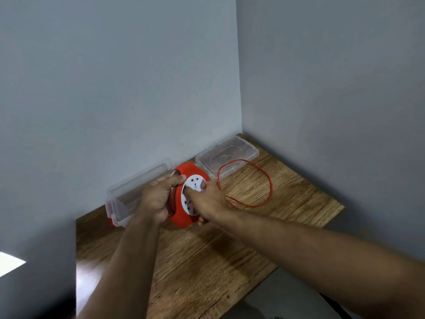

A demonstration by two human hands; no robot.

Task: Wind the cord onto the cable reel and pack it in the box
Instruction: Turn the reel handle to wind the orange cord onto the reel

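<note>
A red cable reel with a white socket face is held upright just above the wooden table. My left hand grips its left rim. My right hand lies over the white face, fingers pressed on it. A thin red cord runs from the reel in one loose loop across the table to the right. A clear plastic box stands behind my left hand against the wall, partly hidden.
A clear plastic lid or tray lies in the table's far corner, with the cord loop resting over its front edge. Grey walls close in the table at the back and right. The table's near edge drops off at the lower right.
</note>
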